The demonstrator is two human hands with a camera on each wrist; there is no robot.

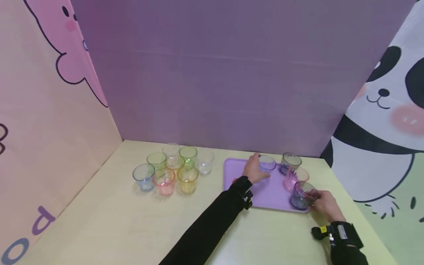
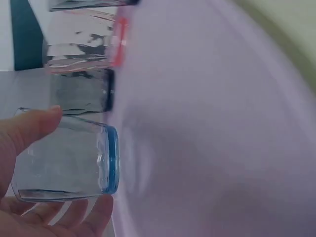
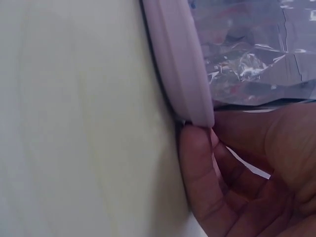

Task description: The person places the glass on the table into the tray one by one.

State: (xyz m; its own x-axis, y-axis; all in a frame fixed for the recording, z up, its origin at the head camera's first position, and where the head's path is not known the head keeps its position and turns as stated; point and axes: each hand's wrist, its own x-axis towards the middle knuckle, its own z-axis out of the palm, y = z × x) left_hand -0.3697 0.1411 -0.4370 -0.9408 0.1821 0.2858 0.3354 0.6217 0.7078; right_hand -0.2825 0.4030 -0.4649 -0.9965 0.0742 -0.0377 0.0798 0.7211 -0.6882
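Observation:
My left hand (image 1: 255, 170) curves around a blue-tinted glass cup (image 1: 267, 164) on the purple tray (image 1: 233, 169). In the left wrist view, the thumb lies along one side of that cup (image 2: 74, 158) and the fingers along the other; its blue base is at the tray surface. At the tray's near right corner, my right hand (image 1: 328, 205) pinches the tray rim (image 3: 185, 64) between thumb and fingers. Close by stands a dark grey-purple cup (image 1: 302, 198). Behind it on the tray are a pink cup (image 1: 294, 179) and a grey cup (image 1: 291, 163).
Left of the tray, several tinted cups stand grouped on the pale table (image 1: 109, 221), among them a blue cup (image 1: 144, 178), a pink cup (image 1: 165, 182) and a yellow cup (image 1: 188, 180). A purple wall (image 1: 212, 73) rises behind the table; decorated panels flank both sides.

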